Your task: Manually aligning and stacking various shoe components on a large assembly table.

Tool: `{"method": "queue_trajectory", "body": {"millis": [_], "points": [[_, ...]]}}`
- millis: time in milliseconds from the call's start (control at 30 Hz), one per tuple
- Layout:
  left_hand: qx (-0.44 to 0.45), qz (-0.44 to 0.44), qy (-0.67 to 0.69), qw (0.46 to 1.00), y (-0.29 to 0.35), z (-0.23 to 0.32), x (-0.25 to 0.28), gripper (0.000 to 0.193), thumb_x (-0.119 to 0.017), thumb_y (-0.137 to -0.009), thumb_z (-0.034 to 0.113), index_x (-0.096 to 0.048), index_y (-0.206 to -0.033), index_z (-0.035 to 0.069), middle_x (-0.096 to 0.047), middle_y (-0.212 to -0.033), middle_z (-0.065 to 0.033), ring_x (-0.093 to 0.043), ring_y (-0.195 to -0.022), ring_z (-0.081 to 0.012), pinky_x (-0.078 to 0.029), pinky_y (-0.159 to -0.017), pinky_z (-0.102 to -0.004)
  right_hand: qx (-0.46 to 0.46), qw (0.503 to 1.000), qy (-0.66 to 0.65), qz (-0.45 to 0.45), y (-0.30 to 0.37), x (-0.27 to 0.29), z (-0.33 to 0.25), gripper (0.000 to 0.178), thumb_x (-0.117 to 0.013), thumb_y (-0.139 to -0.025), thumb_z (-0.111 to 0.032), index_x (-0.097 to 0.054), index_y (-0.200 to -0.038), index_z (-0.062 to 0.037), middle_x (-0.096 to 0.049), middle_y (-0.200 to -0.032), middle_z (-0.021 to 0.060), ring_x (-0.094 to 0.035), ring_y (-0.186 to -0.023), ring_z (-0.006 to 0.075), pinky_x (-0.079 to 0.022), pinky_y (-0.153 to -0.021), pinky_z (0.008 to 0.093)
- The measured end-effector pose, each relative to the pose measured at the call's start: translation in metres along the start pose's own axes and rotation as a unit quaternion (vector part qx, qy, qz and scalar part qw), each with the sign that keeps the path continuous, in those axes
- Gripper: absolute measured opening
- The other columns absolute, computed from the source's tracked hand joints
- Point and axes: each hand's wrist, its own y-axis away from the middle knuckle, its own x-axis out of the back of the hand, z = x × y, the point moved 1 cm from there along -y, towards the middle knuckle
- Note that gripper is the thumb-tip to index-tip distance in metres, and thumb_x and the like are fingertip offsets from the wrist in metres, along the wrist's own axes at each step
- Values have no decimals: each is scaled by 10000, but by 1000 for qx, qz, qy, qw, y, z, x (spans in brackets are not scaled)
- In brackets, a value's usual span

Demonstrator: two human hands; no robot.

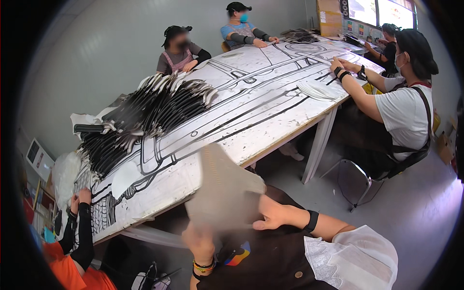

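A beige-grey flat panel [224,193], broad below and narrowing to a tongue at the top, is held up in front of me beside the table's near edge. A row of small marks runs along the tongue. My left hand [198,239] is closed on its lower left edge, smeared by motion. On the lower right side my right hand [270,212] grips it, thumb pointing left and the other fingers partly hidden behind the panel. Just beyond, a white rounded piece [126,180] lies on the table.
A long white table [217,128] with black line drawings runs away to the right. Black curved strips with pale ends [159,108] are heaped at its left; thin white pieces [319,90] lie near its right edge. Several people sit around it. A metal-legged chair [360,176] stands at right.
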Motion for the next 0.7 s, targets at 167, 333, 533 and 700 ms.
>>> {"method": "queue_trajectory", "body": {"millis": [167, 333, 533, 700], "points": [[-77, -151, -142, 975, -7, 13, -3, 324, -711, -881, 272, -679, -967, -39, -681, -774, -13, -595, -644, -101, -457, -609, -235, -228, 915, -333, 32, 13, 0, -18, 621, -719, -873, -323, -452, -1329, 4, -540, -1264, 106, -480, -1183, 191, -410, -997, 348], [49, -59, 8, 997, 4, -7, -4, 414, -803, -806, 235, -590, -1041, -32, -664, -964, -47, -612, -825, -95, -448, -720, -197, -202, 940, -276, 20, 13, 3, -21, 682, -723, -870, -311, -392, -1377, 2, -521, -1287, 113, -468, -1197, 187, -404, -1007, 342], [25, -99, 79, 992, 7, -3, 5, 408, -824, -781, 204, -592, -1016, -34, -664, -973, -56, -599, -880, -90, -454, -741, -211, -1, 997, -77, 14, 0, 5, -28, 391, -713, -855, -267, -599, -1091, 23, -651, -995, 146, -630, -903, 259, -496, -814, 354], [-53, -135, -114, 983, 4, 9, 9, 307, -714, -866, 245, -685, -947, -49, -670, -720, -40, -577, -620, -70, -428, -555, -229, 9, 1000, -13, 19, -6, 6, -41, 348, -707, -834, -309, -628, -945, 12, -649, -842, 170, -632, -728, 338, -509, -666, 371]]}}
